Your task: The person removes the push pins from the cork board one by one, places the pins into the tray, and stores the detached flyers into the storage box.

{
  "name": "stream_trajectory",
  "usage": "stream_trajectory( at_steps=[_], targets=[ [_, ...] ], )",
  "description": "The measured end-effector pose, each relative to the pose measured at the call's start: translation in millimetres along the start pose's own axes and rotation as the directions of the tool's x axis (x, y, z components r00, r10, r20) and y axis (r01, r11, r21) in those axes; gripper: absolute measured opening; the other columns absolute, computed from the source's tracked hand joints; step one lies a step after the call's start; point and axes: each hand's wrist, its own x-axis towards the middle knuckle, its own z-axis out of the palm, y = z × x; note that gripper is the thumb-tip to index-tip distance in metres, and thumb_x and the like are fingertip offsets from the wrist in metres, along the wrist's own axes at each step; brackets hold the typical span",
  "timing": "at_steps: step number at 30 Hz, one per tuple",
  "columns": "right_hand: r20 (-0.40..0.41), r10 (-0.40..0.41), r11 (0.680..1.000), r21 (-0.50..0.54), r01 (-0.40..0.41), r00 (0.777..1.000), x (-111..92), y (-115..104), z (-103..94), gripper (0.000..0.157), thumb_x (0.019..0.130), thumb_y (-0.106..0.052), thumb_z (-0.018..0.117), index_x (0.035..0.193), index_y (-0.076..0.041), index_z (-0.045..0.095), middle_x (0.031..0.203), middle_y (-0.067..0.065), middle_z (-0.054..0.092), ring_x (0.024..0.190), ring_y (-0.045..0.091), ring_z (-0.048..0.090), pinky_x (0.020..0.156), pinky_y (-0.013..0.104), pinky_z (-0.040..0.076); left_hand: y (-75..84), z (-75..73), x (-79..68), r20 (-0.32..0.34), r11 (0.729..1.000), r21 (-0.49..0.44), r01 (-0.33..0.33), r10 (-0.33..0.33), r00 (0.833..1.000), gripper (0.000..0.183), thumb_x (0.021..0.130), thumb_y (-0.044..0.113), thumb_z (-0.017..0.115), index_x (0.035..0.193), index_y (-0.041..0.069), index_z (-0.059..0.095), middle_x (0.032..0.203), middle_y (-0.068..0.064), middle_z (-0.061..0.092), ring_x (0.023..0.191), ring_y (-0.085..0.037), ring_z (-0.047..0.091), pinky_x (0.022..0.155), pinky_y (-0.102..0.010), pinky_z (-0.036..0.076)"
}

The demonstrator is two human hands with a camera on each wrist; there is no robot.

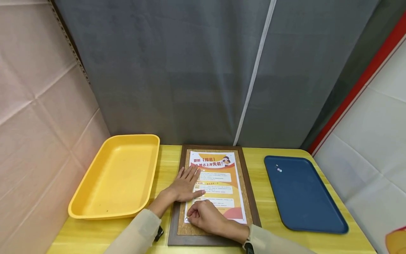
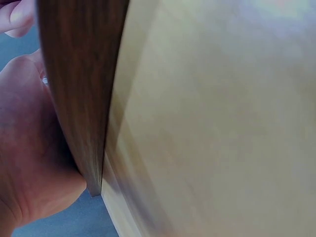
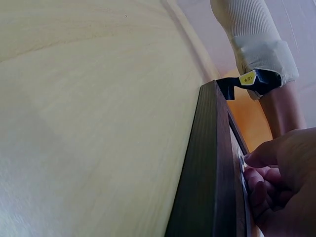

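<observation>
A printed orange-and-white poster [image 1: 236, 190] lies on a cork board [image 1: 248, 215] with a dark wooden frame [image 1: 250, 190]. My left hand [image 1: 184, 187] lies flat over the poster's left side, fingers spread and pointing away. Nearer to me, my right hand [image 1: 207, 216] has curled fingers at the poster's lower left corner. At its fingertips sits a small round clear thumbtack [image 1: 186, 219]. The right wrist view shows the thumb [image 3: 254, 157] and bent fingers close in against the board. In the left wrist view, the left palm [image 2: 29, 143] rests by the frame edge.
A deep yellow tray [image 1: 155, 176] stands left of the board. To the right lies a blue tray [image 1: 307, 201] with several small pale tacks [image 1: 279, 170] near its far left corner. A grey curtain [image 1: 174, 70] hangs behind the yellow wood-grain table [image 1: 264, 201].
</observation>
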Motion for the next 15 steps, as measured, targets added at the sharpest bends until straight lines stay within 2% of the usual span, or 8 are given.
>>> stream_trajectory(
  at_steps=[4,8,15],
  targets=[
    [-0.001,-0.010,1.000,-0.011,0.010,1.000,-0.2,-0.9,1.6,0.008,0.084,0.002,0.078,0.086,-0.006,0.079,0.070,-0.009,0.067,0.062,-0.013,0.049,0.058,0.006,0.045,1.8,-1.3,-1.0,0.002,1.000,0.001,0.007,-0.007,1.000,0.093,0.106,0.062,0.047,0.169,0.001,0.015,0.177,-0.020,0.007,0.164,-0.039,0.007,0.129,-0.062,0.003],
    [0.006,-0.014,1.000,-0.006,0.014,1.000,0.1,-2.6,2.1,0.011,0.084,0.003,0.075,0.086,-0.006,0.080,0.069,-0.010,0.066,0.061,-0.014,0.048,0.057,0.006,0.045,0.2,1.6,0.0,0.012,1.000,0.009,0.019,-0.019,1.000,0.095,0.106,0.065,0.043,0.170,0.002,0.010,0.178,-0.018,0.002,0.164,-0.037,0.002,0.130,-0.061,-0.001],
    [0.011,0.001,1.000,-0.010,-0.001,1.000,1.1,-3.7,3.2,0.012,0.083,0.002,0.075,0.084,-0.009,0.079,0.065,-0.013,0.063,0.058,-0.015,0.045,0.054,0.007,0.043,-0.4,0.4,1.0,-0.010,1.000,-0.010,0.000,0.000,1.000,0.096,0.105,0.065,0.045,0.169,-0.001,0.015,0.177,-0.021,0.008,0.164,-0.039,0.006,0.129,-0.063,0.001]
  ],
)
